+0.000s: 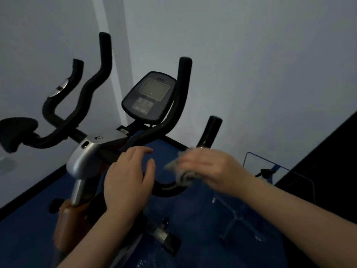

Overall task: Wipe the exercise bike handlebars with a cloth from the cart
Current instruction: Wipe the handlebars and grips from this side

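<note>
Low in the frame's center, the left hand (128,176) rests loosely curled over the handlebars (164,188). Just right of it, the blurred right hand (210,169) seems to bunch the grey cloth (180,171) against the curved bar: wiping is underway. Next, the upright grips beside the console (149,96), farther back, need rubbing.
</note>
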